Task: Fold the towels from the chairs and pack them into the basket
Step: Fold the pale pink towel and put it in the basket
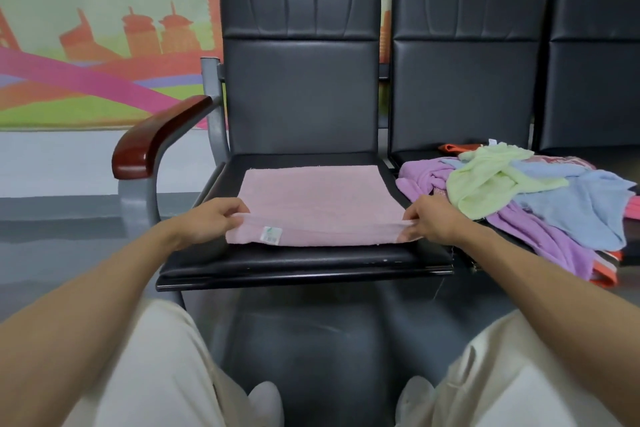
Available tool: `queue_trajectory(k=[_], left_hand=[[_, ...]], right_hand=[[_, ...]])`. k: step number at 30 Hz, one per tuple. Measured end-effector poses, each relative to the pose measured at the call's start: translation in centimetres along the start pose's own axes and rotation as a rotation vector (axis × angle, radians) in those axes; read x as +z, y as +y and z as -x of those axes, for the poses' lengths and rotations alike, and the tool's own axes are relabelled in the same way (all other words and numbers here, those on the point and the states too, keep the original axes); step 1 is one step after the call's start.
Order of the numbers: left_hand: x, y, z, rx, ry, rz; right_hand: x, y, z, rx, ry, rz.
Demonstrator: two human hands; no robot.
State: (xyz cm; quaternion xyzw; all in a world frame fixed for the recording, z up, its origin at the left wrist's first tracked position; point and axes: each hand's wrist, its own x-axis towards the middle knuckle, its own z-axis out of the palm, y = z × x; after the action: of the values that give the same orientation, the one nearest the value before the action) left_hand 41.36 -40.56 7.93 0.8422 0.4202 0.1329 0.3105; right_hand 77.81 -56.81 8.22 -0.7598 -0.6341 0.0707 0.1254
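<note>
Pinching the pink towel (318, 198) at its near, seemingly folded edge are the left hand (211, 222) and right hand (433, 218).

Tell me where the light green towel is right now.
Head view, right side: the light green towel lies on the middle chair, atop the purple towel, beside the blue towel.

**What I Am Wearing**

My left hand (211, 222) and right hand (431, 218) are bare, and so are both forearms (104, 288) as far up as I can see. Loose cream-white trousers (162, 374) cover my legs, the cloth softly creased. Below them show the rounded toes of my white shoes (266, 399).
</note>
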Motion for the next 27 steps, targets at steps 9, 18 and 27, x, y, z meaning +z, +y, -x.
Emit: queue_trajectory(k=[9,18,27], left_hand=[[-0.6,2.4,2.1,-0.079,0.054,0.113],[-0.2,2.2,0.2,-0.064,0.314,0.03],[-1.2,1.5,-7.9,-0.107,0.434,0.02]], right_hand=[[-0.9,-0.4,1.9,-0.02,-0.035,-0.22],[-1.3,-1.3,-0.1,0.035,0.169,-0.352],[-1.4,0.2,-8.2,0.117,0.204,-0.35]])
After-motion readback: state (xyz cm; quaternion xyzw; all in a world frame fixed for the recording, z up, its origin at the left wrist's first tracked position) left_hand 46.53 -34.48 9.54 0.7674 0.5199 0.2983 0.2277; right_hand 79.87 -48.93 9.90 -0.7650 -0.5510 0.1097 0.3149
